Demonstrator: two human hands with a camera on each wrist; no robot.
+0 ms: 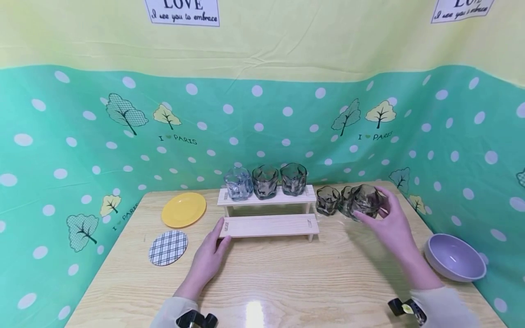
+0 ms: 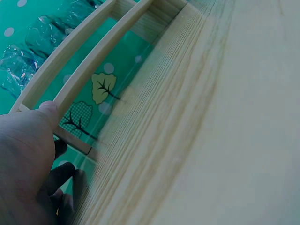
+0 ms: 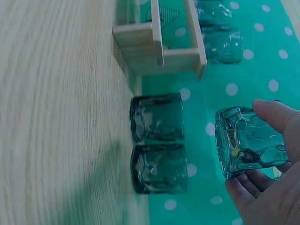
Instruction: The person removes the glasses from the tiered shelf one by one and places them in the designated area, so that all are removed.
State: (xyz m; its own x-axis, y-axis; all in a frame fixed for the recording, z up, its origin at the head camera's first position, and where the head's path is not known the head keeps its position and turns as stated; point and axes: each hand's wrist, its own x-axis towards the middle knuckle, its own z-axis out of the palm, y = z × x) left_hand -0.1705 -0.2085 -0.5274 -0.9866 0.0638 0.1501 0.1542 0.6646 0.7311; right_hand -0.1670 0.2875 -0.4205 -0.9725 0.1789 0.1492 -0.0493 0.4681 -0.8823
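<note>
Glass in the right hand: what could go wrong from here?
The held glass is clear of the table, so a slip from the right hand could chip it. Lowered carelessly, it might knock the two standing glasses nearby. The left hand holds the rack at one end; a tug there may shake the three upper glasses.

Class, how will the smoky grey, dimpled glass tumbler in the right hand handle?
The smoky grey tumbler is probably rigid and breakable, being translucent glass. Its thick-looking base suggests noticeable weight. The glossy surface may be slippery, though dimples could aid grip.
</note>
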